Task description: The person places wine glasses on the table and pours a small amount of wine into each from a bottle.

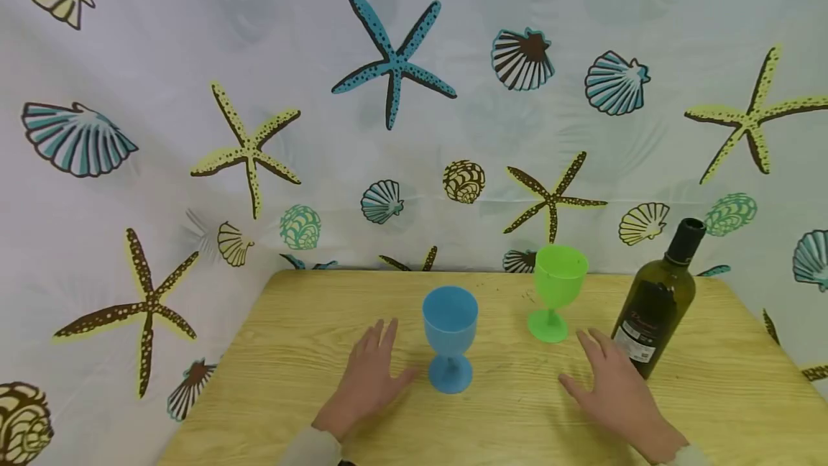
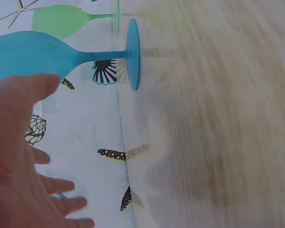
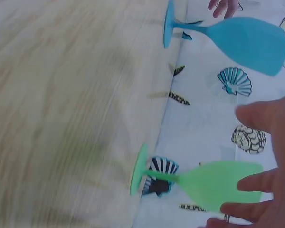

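Over the front of a wooden counter [image 1: 291,351], on the left: a left hand [image 1: 370,378] with fingers loosely extended, thumb well spread, nothing in its hold. On the right, at similar depth: a right hand [image 1: 617,390], likewise spread and without any grip. Just right of the left thumb, upright on the counter between both hands: a blue goblet [image 1: 451,333]. Just behind the right hand and slightly hidden by it: a dark wine bottle [image 1: 656,308], upright, contact impossible to tell. Farther back, left of the bottle: a green goblet [image 1: 558,282], also upright. Behind everything: a white cloth [image 1: 278,42] with starfish-and-shell print.
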Tool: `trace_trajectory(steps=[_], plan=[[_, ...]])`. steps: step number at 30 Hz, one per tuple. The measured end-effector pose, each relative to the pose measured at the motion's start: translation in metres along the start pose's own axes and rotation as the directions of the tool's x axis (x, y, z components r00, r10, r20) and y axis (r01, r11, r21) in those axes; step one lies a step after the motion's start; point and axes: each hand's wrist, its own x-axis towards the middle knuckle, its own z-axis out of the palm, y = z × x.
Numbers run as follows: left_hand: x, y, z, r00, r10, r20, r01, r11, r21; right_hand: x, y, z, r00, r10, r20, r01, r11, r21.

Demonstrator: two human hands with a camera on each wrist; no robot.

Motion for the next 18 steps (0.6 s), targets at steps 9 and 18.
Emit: trace_trajectory(steps=[9,18], plan=[[0.015,0.013,0.006,0.998,0.002,0.067,0.029,0.891,-0.453,-0.009,0.032,-0.027,0.95,0.054,-0.309,-0.024,0.995,0.1],[0.024,0.022,0.016,0.994,0.057,0.091,0.021,0.723,-0.69,-0.006,0.061,-0.045,0.855,0.334,-0.397,-0.259,0.938,0.231]])
